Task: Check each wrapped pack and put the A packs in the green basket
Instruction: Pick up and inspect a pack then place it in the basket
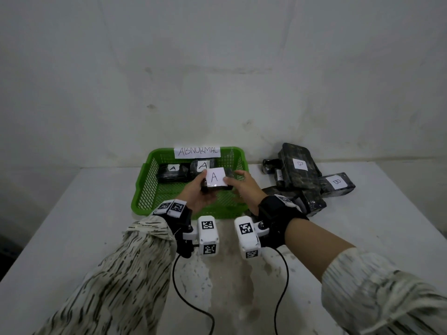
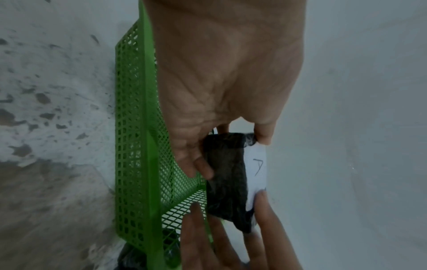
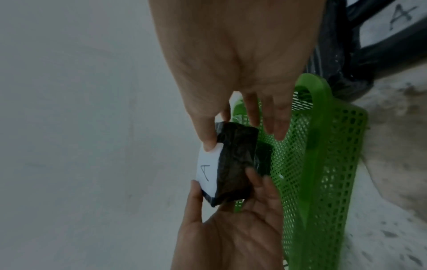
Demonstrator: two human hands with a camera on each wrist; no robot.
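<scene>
I hold a black wrapped pack (image 1: pixel 216 187) with a white label marked A between both hands, above the middle of the green basket (image 1: pixel 142 187). My left hand (image 1: pixel 204 184) grips its left end, thumb on top and fingers underneath. My right hand (image 1: pixel 233 180) pinches its right end, thumb on the label's corner. In the left wrist view the pack (image 2: pixel 226 173) hangs over the basket wall (image 2: pixel 138 146). The right wrist view shows the pack (image 3: pixel 235 164) side-on with its label facing left. Two more A packs (image 1: pixel 172 174) (image 1: pixel 202 166) lie at the back of the basket.
A paper sign reading ABNORMAL (image 1: pixel 197 152) stands on the basket's back rim. Right of the basket lies a pile of black packs (image 1: pixel 300 187), two showing B labels (image 1: pixel 300 165) (image 1: pixel 336 182). The white table (image 1: pixel 72 226) ends against a wall. Cables trail from both wrists.
</scene>
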